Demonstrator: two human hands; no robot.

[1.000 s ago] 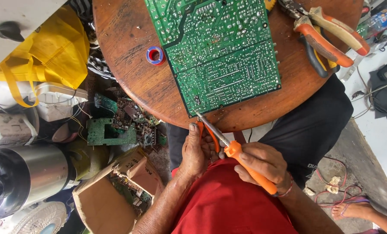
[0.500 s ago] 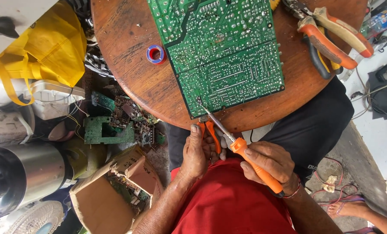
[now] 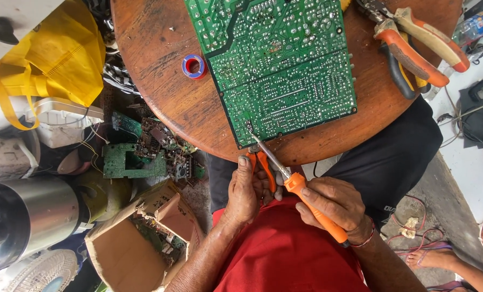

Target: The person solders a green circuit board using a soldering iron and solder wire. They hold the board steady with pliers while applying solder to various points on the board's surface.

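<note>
The green circuit board (image 3: 276,70) lies solder-side up on the round wooden counter (image 3: 160,103), its near corner overhanging toward the hands. The right hand (image 3: 333,205) grips an orange-handled soldering iron (image 3: 301,192), tip on that corner; the left hand (image 3: 244,189) clasps orange-handled pliers (image 3: 263,167) just below the board's edge.

Round wooden table (image 3: 166,103), dark brown and scuffed, filled the upper centre of the frame, green circuit board (image 3: 276,65) lay solder side up across its middle, red-and-blue tape roll (image 3: 193,66) just left of board, orange-handled pliers (image 3: 414,46) at upper right.
</note>
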